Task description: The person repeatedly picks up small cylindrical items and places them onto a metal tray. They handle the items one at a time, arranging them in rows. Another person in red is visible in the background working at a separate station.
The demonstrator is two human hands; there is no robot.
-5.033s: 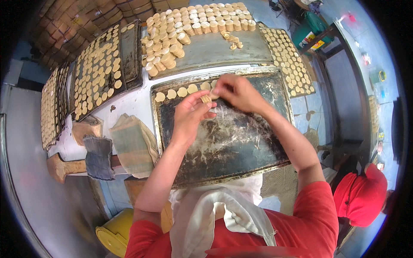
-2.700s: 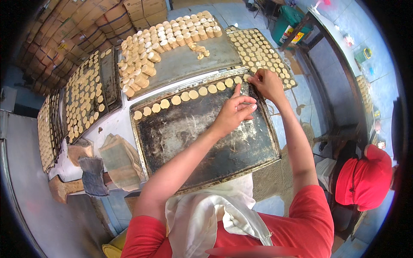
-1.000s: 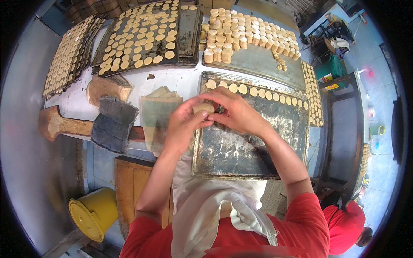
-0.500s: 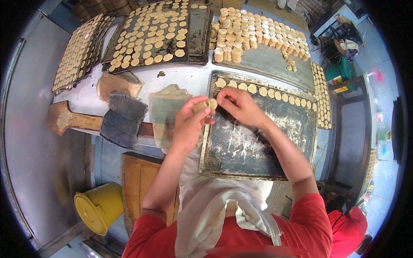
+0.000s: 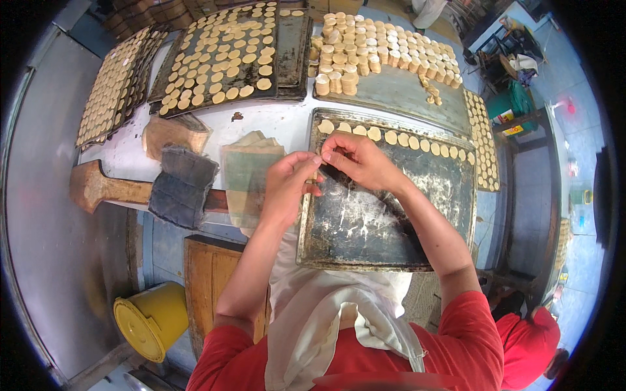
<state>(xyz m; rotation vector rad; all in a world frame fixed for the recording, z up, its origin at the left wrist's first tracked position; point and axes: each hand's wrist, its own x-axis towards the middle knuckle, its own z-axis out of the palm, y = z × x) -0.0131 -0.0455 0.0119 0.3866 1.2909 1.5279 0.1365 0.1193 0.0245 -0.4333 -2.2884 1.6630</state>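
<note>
My left hand (image 5: 283, 189) is closed around a small stack of pale round dough discs (image 5: 313, 176), held just over the left edge of a dark baking tray (image 5: 385, 244). Its fingers hide most of the stack. My right hand (image 5: 364, 161) reaches across the tray from the right, thumb and fingertips pinched at the top of the stack and meeting my left fingertips. What shows between them is a sliver of dough disc. Along the tray's far edge lies a row of flat discs (image 5: 414, 142), partly covered by my right hand.
Behind are trays of discs (image 5: 222, 65) at the left and a metal sheet (image 5: 398, 88) bearing many stacked discs. Left of my hands lie green-grey cloth sheets (image 5: 251, 173), a dark cloth pad (image 5: 182, 189) and a wooden board (image 5: 98, 186). A yellow bucket (image 5: 156, 319) stands below; a person in red (image 5: 531, 339) is at lower right.
My right fingertips have come down onto the stack in my left hand, which has tilted so its round face no longer shows. The view has shifted slightly. The row on the tray looks the same.
</note>
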